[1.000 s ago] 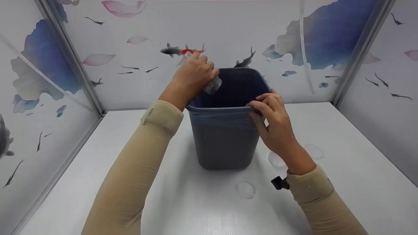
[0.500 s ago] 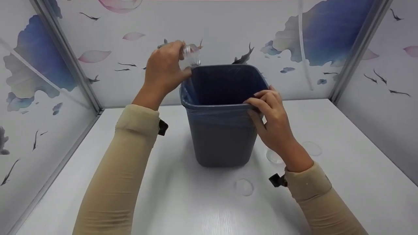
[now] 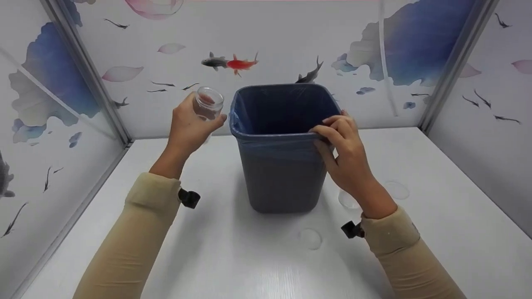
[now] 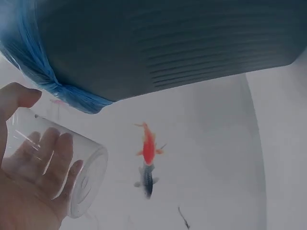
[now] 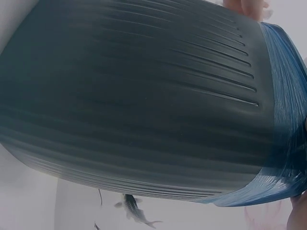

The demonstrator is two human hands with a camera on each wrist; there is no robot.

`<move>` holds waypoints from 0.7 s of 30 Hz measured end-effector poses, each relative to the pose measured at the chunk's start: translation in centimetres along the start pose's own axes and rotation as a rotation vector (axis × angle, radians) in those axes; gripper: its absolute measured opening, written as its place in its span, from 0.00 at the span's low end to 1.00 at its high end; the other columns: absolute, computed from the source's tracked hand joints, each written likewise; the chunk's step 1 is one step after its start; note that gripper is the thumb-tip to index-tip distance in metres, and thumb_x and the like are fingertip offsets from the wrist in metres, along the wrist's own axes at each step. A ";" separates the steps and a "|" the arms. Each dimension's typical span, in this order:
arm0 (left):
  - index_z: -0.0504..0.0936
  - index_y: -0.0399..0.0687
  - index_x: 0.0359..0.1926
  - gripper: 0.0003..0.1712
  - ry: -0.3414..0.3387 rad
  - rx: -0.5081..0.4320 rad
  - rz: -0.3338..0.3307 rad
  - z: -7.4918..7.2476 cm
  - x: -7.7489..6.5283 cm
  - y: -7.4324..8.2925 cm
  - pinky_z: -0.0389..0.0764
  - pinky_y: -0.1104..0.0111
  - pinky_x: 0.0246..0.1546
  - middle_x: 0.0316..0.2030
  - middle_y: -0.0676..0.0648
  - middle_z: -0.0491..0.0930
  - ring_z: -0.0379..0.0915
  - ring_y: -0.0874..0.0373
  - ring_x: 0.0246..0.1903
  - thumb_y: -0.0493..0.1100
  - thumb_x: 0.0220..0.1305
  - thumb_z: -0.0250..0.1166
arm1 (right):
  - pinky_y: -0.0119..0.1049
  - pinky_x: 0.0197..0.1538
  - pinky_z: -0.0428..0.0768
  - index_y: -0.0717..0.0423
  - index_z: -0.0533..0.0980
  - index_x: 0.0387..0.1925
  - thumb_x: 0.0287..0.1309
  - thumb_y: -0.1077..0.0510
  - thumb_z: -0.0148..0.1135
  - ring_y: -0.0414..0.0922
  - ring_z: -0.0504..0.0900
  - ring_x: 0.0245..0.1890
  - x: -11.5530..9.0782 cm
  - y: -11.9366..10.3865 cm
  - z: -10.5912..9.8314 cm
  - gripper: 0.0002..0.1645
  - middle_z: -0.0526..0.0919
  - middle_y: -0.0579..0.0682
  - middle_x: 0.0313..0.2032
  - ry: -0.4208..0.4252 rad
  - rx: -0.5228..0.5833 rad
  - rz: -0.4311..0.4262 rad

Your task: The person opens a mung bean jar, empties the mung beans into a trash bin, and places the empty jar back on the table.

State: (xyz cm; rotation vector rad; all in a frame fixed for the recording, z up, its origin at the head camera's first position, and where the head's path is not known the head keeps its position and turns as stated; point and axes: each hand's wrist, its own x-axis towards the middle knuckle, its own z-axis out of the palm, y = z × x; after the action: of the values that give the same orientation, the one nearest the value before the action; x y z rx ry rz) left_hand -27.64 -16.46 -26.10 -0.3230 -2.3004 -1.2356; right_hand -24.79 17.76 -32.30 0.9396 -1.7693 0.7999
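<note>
A clear, see-through jar [image 3: 210, 109] is gripped in my left hand [image 3: 185, 124], off the left side of the bin. Its lidless mouth points up, while in the left wrist view the round base of the jar [image 4: 88, 182] shows past my curled fingers [image 4: 57, 153]. The grey bin [image 3: 286, 178] stands upright on the table, lined with a thin blue bag [image 3: 282, 149] folded over its rim. My right hand [image 3: 347, 153] pinches the rim and bag at the near right corner, thumb outside. Inside, the bin is dark and its bottom is hidden.
Clear round pieces lie on the white table [image 3: 232, 257]: a thin disc [image 3: 310, 238] in front of the bin, a rounded piece [image 3: 348, 200] beside my right wrist, and a thin ring [image 3: 397, 189] farther right. Printed wall panels [image 3: 282, 37] close off the back and sides.
My left hand has brought the jar from its tipped, mouth-down pose over the bin, up across the left rim, then down and left, turning its mouth up. My right hand stays at the rim.
</note>
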 end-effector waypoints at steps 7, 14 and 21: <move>0.71 0.38 0.71 0.41 -0.102 -0.180 -0.200 0.0 -3.4 -2.1 0.73 0.47 0.69 0.64 0.37 0.78 0.75 0.43 0.65 0.47 0.64 0.78 | 0.65 0.79 0.55 0.60 0.84 0.52 0.67 0.73 0.67 0.61 0.76 0.59 -0.1 0.1 -0.1 0.15 0.77 0.59 0.39 -0.005 -0.001 0.008; 0.69 0.38 0.73 0.40 -0.205 -0.352 -0.283 0.5 -6.6 -3.3 0.68 0.44 0.69 0.60 0.36 0.82 0.79 0.46 0.60 0.47 0.68 0.75 | 0.64 0.79 0.54 0.60 0.84 0.52 0.67 0.73 0.66 0.60 0.76 0.59 -0.1 0.1 -0.2 0.15 0.76 0.59 0.38 -0.008 0.001 0.011; 0.69 0.36 0.72 0.35 -0.249 -0.428 -0.265 1.1 -8.6 -4.2 0.68 0.43 0.70 0.58 0.38 0.83 0.84 0.49 0.55 0.43 0.70 0.72 | 0.64 0.79 0.54 0.60 0.84 0.52 0.67 0.73 0.66 0.61 0.76 0.59 0.0 0.1 -0.1 0.15 0.76 0.59 0.38 -0.006 -0.001 0.008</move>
State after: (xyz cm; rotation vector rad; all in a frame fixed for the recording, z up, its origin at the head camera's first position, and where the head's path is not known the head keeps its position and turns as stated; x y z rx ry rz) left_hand -22.57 -17.61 -34.18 -0.3428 -2.3189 -1.9250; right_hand -24.81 17.94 -32.31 0.9352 -1.7795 0.8025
